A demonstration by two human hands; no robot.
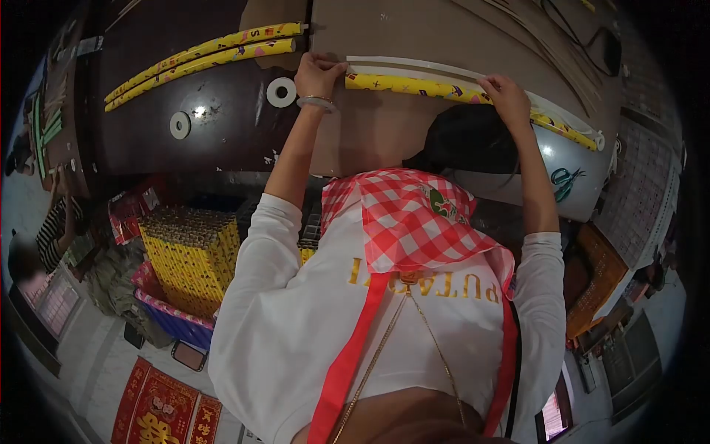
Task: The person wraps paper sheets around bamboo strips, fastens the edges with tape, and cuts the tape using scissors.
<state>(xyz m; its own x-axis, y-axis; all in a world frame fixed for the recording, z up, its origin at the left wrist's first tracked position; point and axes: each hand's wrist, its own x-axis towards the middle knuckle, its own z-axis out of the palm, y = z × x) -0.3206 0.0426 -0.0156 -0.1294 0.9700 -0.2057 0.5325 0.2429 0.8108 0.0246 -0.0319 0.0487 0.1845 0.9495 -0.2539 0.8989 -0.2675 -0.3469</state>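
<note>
Left hand: the left hand (320, 70) has thumb and finger pressed together, as it seems, on the near-end corner of the white strip (414, 64), just beside the yellow tube (414, 86).
Right hand: the right hand (506, 100) is also closed at the fingertips, it seems on the strip, over the middle part of the tube.
Yellow tube: it lies on the brown table (370, 29), the strip running along its far side.
Good handling: in my judgement, the strip is best held evenly tight and parallel to the tube, with light fingers, because a loose middle can make wrinkles.
Tubes on the table: three; one at the hands, two side by side at left (200, 55).
White rings: two on the dark part, one plain (281, 92) and one farther left (180, 125).
Scissors: one green pair (564, 181).
Black bag: one (473, 140), near the right wrist.
Box of yellow tubes: one (188, 255); its tubes are too many to count.
</note>
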